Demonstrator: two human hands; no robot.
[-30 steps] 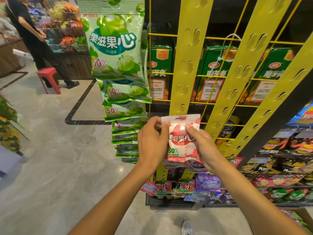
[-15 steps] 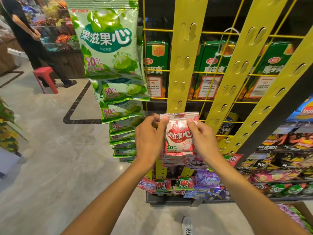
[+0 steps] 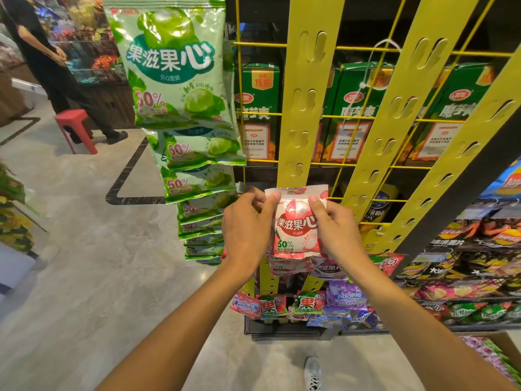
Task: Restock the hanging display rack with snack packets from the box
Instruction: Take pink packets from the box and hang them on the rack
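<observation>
Both hands hold one small red-and-white plastic snack packet (image 3: 296, 221) upright against the lower part of the leftmost yellow slotted hanging strip (image 3: 307, 88) of the display rack. The left hand (image 3: 245, 227) is clenched on its upper left edge, thumb in front; the right hand (image 3: 335, 230) pinches its upper right edge the same way. The packet reads "果滋果心" and "50%". Just below it hang more red packets of the same kind (image 3: 287, 265). On the strip further left hangs a column of green plastic packets (image 3: 174, 69), also marked "果滋果心" and "50%". Behind the yellow wire grid stand green cartons (image 3: 258, 108). An open cardboard box (image 3: 504, 354) with packets sits at the lower right, on the floor.
</observation>
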